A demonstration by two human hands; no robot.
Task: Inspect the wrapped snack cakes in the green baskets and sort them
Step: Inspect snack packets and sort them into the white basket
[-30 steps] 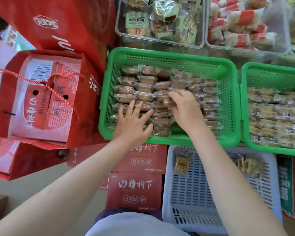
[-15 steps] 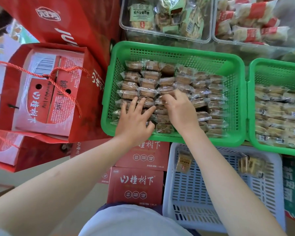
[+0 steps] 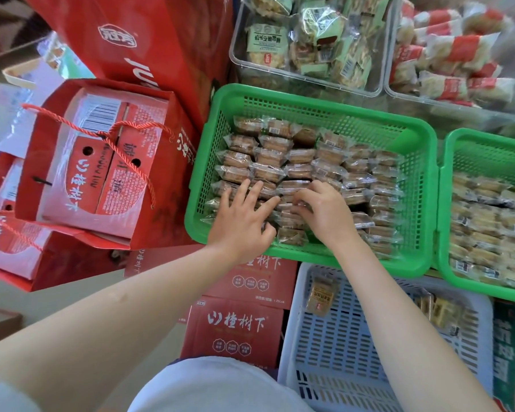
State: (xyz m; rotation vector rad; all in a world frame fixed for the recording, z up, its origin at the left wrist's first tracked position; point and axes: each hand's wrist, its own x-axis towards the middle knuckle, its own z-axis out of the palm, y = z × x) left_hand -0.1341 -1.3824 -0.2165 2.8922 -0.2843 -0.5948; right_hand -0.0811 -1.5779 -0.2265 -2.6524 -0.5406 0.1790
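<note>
A green basket (image 3: 315,108) in the middle holds rows of clear-wrapped brown snack cakes (image 3: 268,157). My left hand (image 3: 244,218) lies flat with spread fingers on the cakes at the basket's near left. My right hand (image 3: 324,212) sits beside it with fingers curled down onto a cake in the near middle rows; the fingertips are hidden among the wrappers. A second green basket (image 3: 446,203) at the right edge is packed with paler wrapped cakes (image 3: 488,233).
A pale blue basket (image 3: 354,352) below holds a few wrapped cakes (image 3: 320,295). Red gift bags and boxes (image 3: 95,162) crowd the left side. Clear tubs of other snacks (image 3: 309,46) stand behind the green baskets. Red cartons (image 3: 235,325) lie near my lap.
My right hand has drawn back toward the basket's near edge and closer to my left hand. My left hand stays flat on the cakes. The camera has tilted slightly.
</note>
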